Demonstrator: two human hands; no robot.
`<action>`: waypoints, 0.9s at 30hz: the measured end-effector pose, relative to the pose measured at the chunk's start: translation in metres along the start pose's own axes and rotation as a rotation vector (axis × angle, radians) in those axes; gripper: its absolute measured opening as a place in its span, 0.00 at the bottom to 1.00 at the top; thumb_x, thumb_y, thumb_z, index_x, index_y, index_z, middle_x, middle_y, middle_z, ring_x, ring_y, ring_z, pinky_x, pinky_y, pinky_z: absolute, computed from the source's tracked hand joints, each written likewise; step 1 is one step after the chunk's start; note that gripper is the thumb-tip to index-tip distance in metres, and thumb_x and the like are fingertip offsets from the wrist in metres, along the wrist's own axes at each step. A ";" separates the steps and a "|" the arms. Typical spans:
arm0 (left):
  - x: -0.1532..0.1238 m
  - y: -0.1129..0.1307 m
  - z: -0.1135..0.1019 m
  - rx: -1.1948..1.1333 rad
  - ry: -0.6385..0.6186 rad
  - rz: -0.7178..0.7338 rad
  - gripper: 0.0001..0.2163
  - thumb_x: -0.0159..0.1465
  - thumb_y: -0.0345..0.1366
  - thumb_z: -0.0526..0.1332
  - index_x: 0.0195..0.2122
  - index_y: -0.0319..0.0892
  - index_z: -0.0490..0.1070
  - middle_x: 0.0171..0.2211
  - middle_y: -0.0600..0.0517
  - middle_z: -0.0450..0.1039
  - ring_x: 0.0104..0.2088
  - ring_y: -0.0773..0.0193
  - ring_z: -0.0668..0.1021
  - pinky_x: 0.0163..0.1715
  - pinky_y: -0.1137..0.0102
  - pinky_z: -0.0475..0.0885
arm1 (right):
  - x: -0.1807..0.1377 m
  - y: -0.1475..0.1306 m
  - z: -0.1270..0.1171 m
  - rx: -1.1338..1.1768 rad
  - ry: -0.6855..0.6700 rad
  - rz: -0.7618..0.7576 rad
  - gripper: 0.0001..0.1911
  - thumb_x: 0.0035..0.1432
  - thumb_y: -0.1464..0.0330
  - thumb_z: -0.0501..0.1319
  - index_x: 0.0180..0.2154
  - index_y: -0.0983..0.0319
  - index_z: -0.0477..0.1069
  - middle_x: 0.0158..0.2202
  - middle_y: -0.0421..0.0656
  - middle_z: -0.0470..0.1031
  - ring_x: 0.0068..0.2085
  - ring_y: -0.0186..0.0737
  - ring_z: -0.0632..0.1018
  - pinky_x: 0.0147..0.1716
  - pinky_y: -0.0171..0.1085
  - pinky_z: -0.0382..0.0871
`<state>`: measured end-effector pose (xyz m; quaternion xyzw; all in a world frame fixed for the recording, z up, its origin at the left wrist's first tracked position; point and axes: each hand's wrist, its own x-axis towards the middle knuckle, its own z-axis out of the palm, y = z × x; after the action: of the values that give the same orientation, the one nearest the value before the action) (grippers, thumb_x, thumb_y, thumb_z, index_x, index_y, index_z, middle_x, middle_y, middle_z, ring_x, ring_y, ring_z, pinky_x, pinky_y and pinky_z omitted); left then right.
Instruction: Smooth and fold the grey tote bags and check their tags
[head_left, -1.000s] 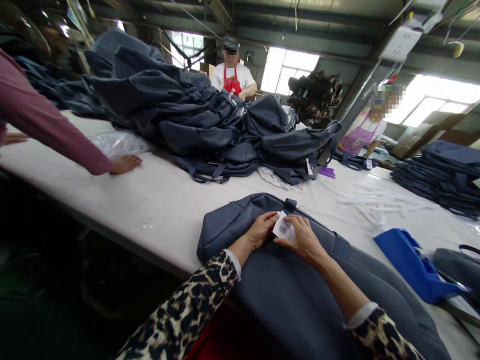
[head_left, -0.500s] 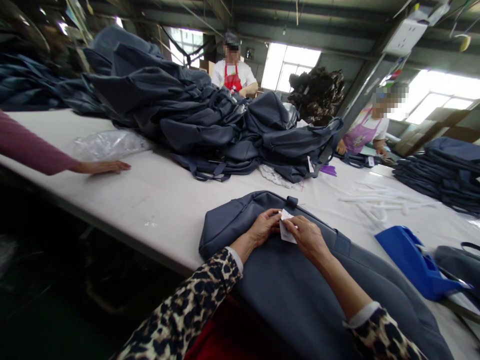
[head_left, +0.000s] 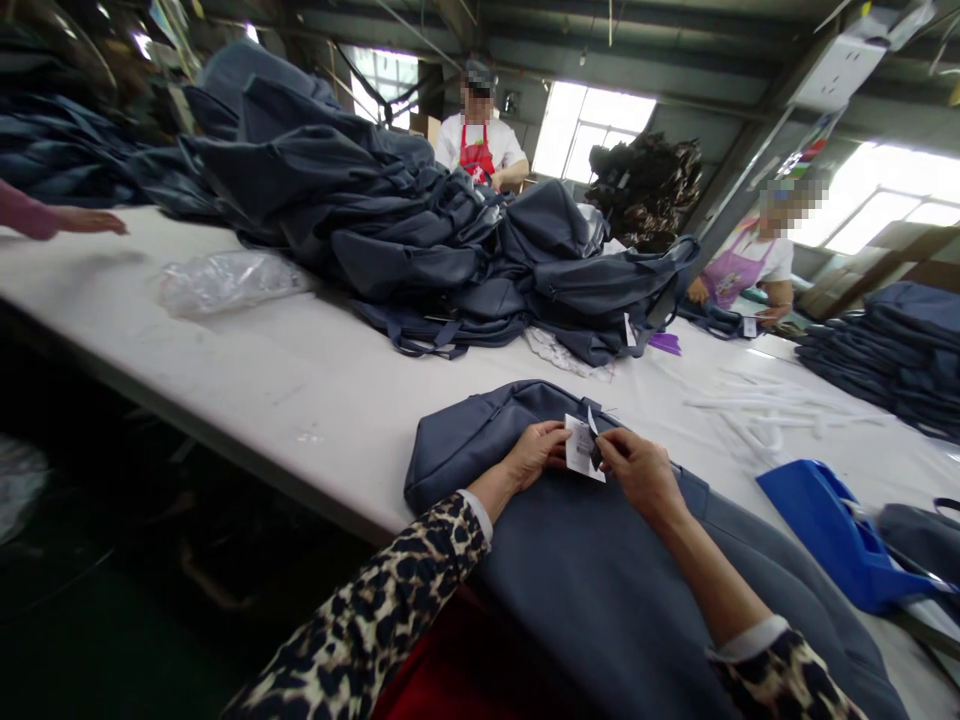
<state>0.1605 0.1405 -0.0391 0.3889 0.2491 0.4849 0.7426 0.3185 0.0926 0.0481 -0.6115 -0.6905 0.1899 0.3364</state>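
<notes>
A large dark blue bag [head_left: 585,570] lies across the table's front edge, right below my hands. Pinched at its left edge by my left hand [head_left: 534,457] is a white hang tag [head_left: 581,448] with small print, held above the bag's upper side. My right hand [head_left: 641,470] grips a second, narrow tag piece [head_left: 595,435], pale on one face and dark on the other, just right of the printed tag. Whether the two pieces are joined is hidden by the fingers.
Behind the bag rises a heap of dark blue bags [head_left: 420,220]. A clear plastic bag [head_left: 232,282] lies left on the white table [head_left: 247,370]; a blue bin [head_left: 832,530] and white strips [head_left: 772,410] are right. A co-worker's hand [head_left: 90,221] reaches in at far left; two people stand behind.
My right hand has drawn slightly right, and the tag now shows its printed face with a second piece apart from it. The co-worker's pink-sleeved arm at left has pulled back.
</notes>
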 end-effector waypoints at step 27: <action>0.000 -0.003 -0.002 0.186 0.072 0.089 0.28 0.57 0.35 0.67 0.57 0.41 0.59 0.36 0.49 0.76 0.21 0.68 0.74 0.21 0.74 0.69 | -0.009 0.036 0.001 0.160 -0.034 0.164 0.21 0.53 0.50 0.58 0.40 0.58 0.70 0.25 0.40 0.75 0.26 0.41 0.76 0.29 0.41 0.72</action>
<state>0.1603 0.1404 -0.0430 0.4492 0.3023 0.5057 0.6717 0.3439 0.0901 0.0215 -0.6339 -0.6265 0.2816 0.3556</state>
